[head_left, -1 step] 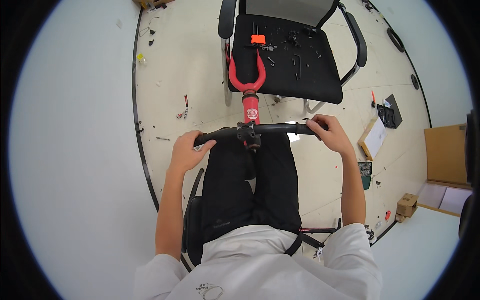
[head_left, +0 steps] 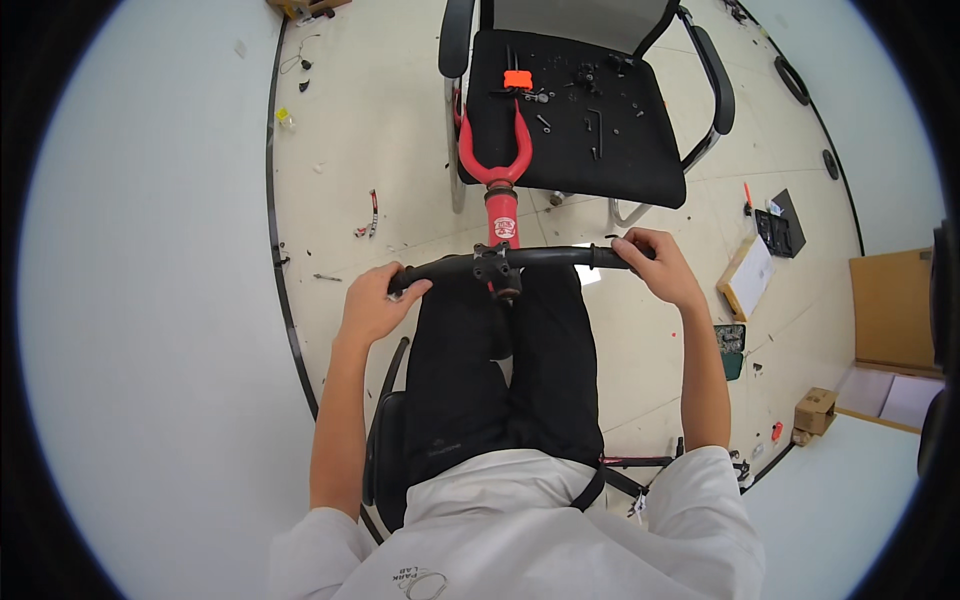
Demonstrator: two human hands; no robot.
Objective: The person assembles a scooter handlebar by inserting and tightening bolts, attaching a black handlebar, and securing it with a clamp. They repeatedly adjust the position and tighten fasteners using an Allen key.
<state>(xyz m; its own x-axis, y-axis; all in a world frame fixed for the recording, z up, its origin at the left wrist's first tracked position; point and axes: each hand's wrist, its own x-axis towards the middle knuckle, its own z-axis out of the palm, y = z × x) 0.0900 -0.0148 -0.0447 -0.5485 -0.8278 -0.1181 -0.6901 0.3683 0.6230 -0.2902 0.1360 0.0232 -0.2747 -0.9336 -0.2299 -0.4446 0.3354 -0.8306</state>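
A black handlebar (head_left: pixel 550 257) lies across my thighs, set in a black stem (head_left: pixel 493 266) at its middle. My left hand (head_left: pixel 380 303) is closed round its left end, thumb along the near side. At the other end my right hand (head_left: pixel 659 266) grips the bar with bent fingers. Beyond the stem runs a red head tube (head_left: pixel 503 220) with a round white emblem. From its far end a red fork (head_left: pixel 494 172) points away from me, its two legs reaching the front of a black chair seat.
The black chair (head_left: pixel 640 160) bears a hex key (head_left: pixel 598 133), an orange piece (head_left: pixel 517 80) and several small metal parts. On the floor at right are an open tool case (head_left: pixel 774 232), a green case (head_left: pixel 731 352) and a cardboard box (head_left: pixel 815 410). A white wall (head_left: pixel 150 300) stands at left.
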